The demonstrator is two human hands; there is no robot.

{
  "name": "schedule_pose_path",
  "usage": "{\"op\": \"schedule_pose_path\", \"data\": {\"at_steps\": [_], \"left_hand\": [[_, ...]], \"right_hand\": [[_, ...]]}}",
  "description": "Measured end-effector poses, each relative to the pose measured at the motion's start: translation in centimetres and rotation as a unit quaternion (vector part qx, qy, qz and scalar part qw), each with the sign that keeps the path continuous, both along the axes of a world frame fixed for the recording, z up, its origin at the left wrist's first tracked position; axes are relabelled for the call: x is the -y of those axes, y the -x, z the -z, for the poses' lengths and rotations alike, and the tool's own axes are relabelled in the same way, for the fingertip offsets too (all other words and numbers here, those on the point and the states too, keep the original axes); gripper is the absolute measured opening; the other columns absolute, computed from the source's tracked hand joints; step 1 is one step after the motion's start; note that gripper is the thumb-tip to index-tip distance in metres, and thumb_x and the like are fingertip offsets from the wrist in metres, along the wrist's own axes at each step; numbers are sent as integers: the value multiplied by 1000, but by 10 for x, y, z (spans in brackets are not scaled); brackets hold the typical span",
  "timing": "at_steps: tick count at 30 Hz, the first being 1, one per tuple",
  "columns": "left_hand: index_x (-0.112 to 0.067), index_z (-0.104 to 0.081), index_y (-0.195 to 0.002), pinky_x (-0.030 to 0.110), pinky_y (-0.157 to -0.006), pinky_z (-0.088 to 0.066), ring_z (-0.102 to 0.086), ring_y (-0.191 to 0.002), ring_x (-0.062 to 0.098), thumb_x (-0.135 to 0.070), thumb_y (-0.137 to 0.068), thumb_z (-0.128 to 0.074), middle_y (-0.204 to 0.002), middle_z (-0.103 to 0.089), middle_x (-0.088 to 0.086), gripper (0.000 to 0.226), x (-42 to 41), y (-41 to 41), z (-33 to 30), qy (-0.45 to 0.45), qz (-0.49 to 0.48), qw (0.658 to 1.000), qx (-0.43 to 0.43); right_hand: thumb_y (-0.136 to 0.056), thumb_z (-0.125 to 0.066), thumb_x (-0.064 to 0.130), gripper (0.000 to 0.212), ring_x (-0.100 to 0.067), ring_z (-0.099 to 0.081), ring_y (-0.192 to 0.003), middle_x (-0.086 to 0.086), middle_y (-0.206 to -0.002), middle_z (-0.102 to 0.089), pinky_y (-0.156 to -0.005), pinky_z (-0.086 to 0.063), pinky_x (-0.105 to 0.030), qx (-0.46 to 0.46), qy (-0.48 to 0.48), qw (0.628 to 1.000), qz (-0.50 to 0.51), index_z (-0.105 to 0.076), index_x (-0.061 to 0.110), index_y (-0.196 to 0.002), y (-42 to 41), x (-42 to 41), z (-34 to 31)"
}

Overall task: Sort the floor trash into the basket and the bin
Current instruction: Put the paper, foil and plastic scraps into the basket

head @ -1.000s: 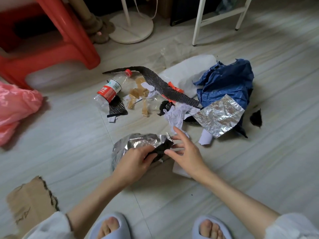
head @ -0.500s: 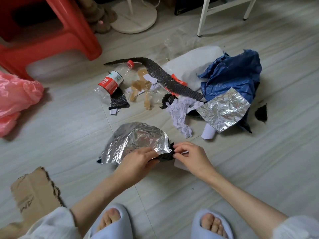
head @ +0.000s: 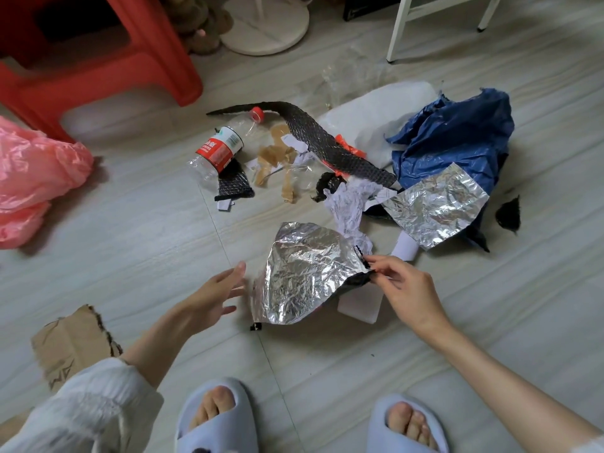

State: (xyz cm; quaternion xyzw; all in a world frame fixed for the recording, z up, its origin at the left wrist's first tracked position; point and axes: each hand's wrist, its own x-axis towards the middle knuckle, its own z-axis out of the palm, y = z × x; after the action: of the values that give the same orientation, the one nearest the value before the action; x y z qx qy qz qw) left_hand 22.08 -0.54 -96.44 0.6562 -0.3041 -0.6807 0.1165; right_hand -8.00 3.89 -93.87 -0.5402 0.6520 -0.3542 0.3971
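- The crumpled foil sheet (head: 304, 276) sits at centre frame, lifted at its right edge, its lower edge near the floor (head: 130, 243).
- The right hand (head: 405, 289) pinches the sheet's black-trimmed right corner between thumb and fingertips.
- The left hand (head: 212, 295), just left of the sheet, is spread and holds nothing.
- One small pinch on stiff, light foil could slip or tear the corner.
- The rest of the trash, including a plastic bottle (head: 219, 152) and a blue bag (head: 457, 138), lies in the upper middle and right; neither basket nor bin is visible.

Soft, even daylight filled the scene, perhaps from the upper right. Glare flashed on the crumpled foil (head: 307, 273). Shadows stayed faint; edges bowed with wide-angle distortion, slightly soft.
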Motion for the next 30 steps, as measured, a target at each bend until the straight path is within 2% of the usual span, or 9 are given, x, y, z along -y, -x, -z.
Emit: {"op": "schedule_pose_path", "data": {"at_steps": [4, 7, 10, 13, 16, 20, 24, 27, 30], "left_hand": [[-18, -27, -143, 42, -109, -29, -50, -120, 18, -64, -83, -43, -125, -60, 3, 77, 1, 2, 3, -49, -24, 995, -82], [-19, -31, -141, 44, -103, -38, -55, -119, 24, -77, -53, -65, -127, -60, 8, 110, 4, 2, -2, -64, 1, 983, -170], [-20, -43, -133, 43, -99, -43, -57, -116, 26, -72, -50, -71, -127, -58, 14, 102, 12, 10, -16, -60, 41, 973, -217], [-16, -56, -119, 37, -94, -49, -64, -98, 22, -54, -69, -70, -109, -67, 9, 64, 13, 23, -30, -22, 96, 979, -178], [-6, -62, -109, 30, -81, -57, -66, -86, 21, -11, -85, -62, -103, -68, 12, 24, 13, 37, -36, 57, 92, 992, -62], [-11, -63, -98, 20, -63, -57, -67, -77, 16, -1, -87, -58, -91, -70, 9, 16, 9, 50, -40, 106, 34, 994, -10], [-16, -63, -104, 31, -81, -57, -68, -91, 21, -14, -91, -55, -101, -70, 9, 15, -2, 65, -46, 130, 81, 987, -46], [-21, -57, -113, 28, -85, -54, -64, -98, 16, -19, -87, -62, -110, -65, 5, 27, -8, 73, -47, 185, 125, 974, -35], [-30, -50, -118, 27, -84, -51, -60, -96, 13, -21, -78, -73, -109, -62, -2, 47, -8, 76, -46, 262, 193, 944, 52]], "right_hand": [[-83, -60, -9, 23, -15, -65, -86, 5, -108, -66, -79, -50, -10, 19, -7, 1000, -2, -61, 15, -80, -3, -1, -1], [-83, -60, -7, 18, -9, -65, -85, 4, -108, -66, -78, -49, -6, -13, -14, 1000, -12, -63, 11, -82, -2, 0, 2], [-82, -63, -6, 10, -11, -66, -82, 6, -106, -64, -74, -47, -3, -85, 25, 995, -38, -65, 4, -82, 1, 2, 4], [-80, -63, -8, 7, -18, -66, -83, -6, -106, -69, -74, -50, -12, -145, 64, 985, -71, -65, -1, -82, 0, 1, 6], [-79, -64, -8, 8, -7, -62, -82, -9, -104, -69, -76, -49, -22, -180, 98, 973, -105, -66, 0, -81, -6, 0, 5], [-76, -63, 2, 4, -14, -62, -84, -8, -93, -69, -76, -45, -22, -233, 145, 952, -139, -66, 4, -76, -20, 1, 5], [-78, -58, 7, 9, -19, -61, -83, -7, -86, -67, -80, -40, -19, -233, 132, 956, -117, -66, 4, -75, -39, 4, 6], [-78, -65, 2, 5, -23, -61, -84, -8, -89, -66, -78, -35, -13, -164, 74, 983, -35, -68, 4, -76, -52, 11, 7], [-80, -66, 1, 4, -15, -57, -80, -3, -89, -64, -72, -40, -10, -68, -4, 997, 43, -70, 3, -81, -58, 19, 1]]}}
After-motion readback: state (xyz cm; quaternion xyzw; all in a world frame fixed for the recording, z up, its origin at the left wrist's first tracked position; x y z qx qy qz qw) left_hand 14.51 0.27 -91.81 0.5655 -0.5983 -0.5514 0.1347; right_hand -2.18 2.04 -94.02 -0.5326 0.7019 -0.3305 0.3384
